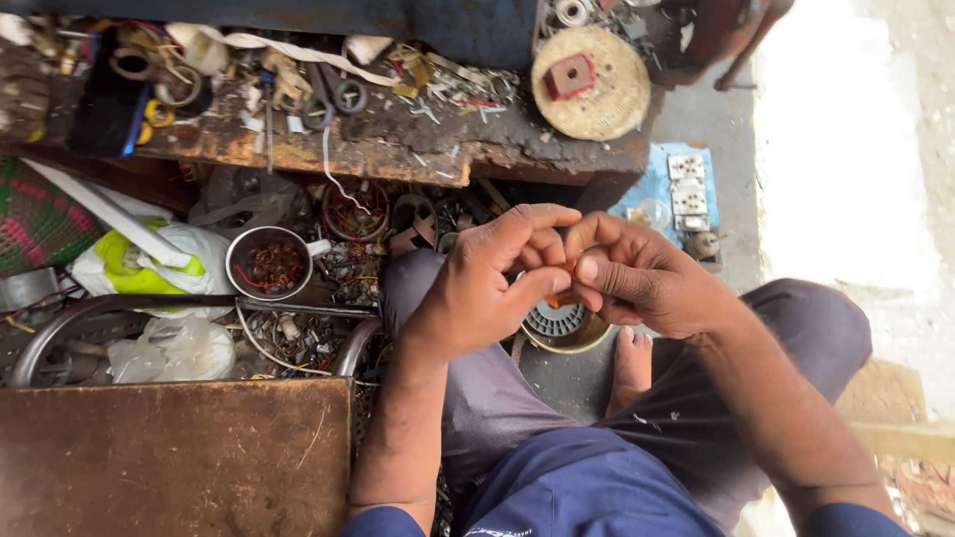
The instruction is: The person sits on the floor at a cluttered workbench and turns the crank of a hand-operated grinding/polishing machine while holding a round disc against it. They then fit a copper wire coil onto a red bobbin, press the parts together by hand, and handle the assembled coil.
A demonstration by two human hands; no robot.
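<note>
Both hands meet above the lap; left hand [477, 288] and right hand [637, 278] pinch a small orange part [563, 270] between fingertips, each grip closed on it; a round metal piece [560, 326] lies on the floor just below; a cluttered bench [398, 149] stands far left; the part looks tiny, so a slipped pinch could drop it into the scrap near the pan [271, 264].

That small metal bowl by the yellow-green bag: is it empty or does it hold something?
Not empty. The metal bowl holds a tangle of reddish-brown wire, seen from above, covering most of its bottom.
</note>
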